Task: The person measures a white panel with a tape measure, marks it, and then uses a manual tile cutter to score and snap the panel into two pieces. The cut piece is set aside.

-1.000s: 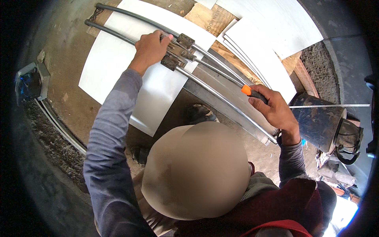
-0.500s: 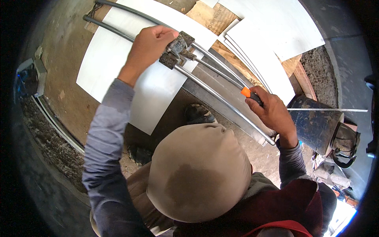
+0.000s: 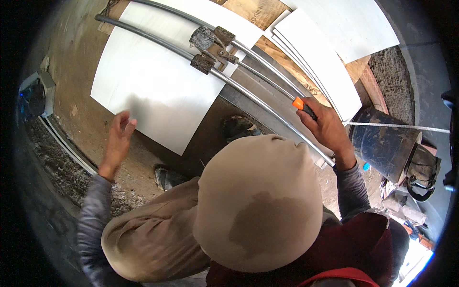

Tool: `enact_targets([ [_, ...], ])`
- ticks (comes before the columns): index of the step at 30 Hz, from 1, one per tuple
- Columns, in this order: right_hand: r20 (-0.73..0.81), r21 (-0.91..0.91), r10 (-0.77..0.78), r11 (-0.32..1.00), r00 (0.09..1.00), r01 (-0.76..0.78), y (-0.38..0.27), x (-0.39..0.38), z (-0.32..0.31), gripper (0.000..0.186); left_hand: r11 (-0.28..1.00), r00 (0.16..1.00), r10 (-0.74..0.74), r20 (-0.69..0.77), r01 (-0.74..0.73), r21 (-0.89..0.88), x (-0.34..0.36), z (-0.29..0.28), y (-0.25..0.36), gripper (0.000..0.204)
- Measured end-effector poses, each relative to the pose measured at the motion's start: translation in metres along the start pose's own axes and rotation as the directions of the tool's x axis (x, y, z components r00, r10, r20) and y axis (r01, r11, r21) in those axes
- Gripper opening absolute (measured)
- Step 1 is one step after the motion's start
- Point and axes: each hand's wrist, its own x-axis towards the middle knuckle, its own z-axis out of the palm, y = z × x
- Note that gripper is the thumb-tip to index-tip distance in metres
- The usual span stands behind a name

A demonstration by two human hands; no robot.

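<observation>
A manual tile cutter (image 3: 258, 103) with two long metal rails lies across a large white tile (image 3: 158, 91). Its dirty sliding carriage (image 3: 210, 50) sits partway along the rails, above the tile's right part. My right hand (image 3: 327, 126) is closed round the black handle (image 3: 308, 111) with an orange collar, at the end of the rod from the carriage. My left hand (image 3: 117, 143) holds nothing and hovers beside the tile's near left edge, fingers loosely bent and thumb apart, casting a shadow on the tile. My bent knee (image 3: 258, 205) hides the floor in front.
A stack of white tiles (image 3: 318, 71) lies on brown cardboard (image 3: 253, 12) at the far right. Beside my right hand stand a dark, dirty bucket (image 3: 385, 143) and a measuring tape (image 3: 401, 126). Shoes (image 3: 239, 128) show under the cutter. A pale box-like object (image 3: 45, 93) is at far left.
My left hand has let go of the carriage and moved down and left, past the tile's near edge. My right hand stays on the handle. My knee has shifted to the right in the view.
</observation>
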Motion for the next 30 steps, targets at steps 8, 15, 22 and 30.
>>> enact_targets([
  [8,0.036,0.054,0.011,0.998,0.999,-0.013,-0.002,-0.001,-0.005,0.030,0.337,0.826,-0.554,-0.105,0.106,-0.936,0.001,0.127,-0.122,0.053],
  [15,0.063,0.048,0.044,0.998,0.997,-0.047,0.000,0.000,-0.002,0.033,0.177,0.869,-0.491,-0.066,0.026,-0.984,0.013,0.127,-0.124,0.044],
  [22,0.033,0.022,-0.014,1.000,0.999,0.013,0.007,-0.003,0.001,0.035,0.293,0.942,-0.306,-0.134,-0.040,-0.955,0.012,0.131,-0.154,0.042],
  [30,0.021,0.048,-0.012,0.999,1.000,0.011,0.010,-0.003,0.004,0.038,0.560,0.952,-0.195,-0.237,-0.090,-0.823,0.013,0.136,-0.161,0.043],
])
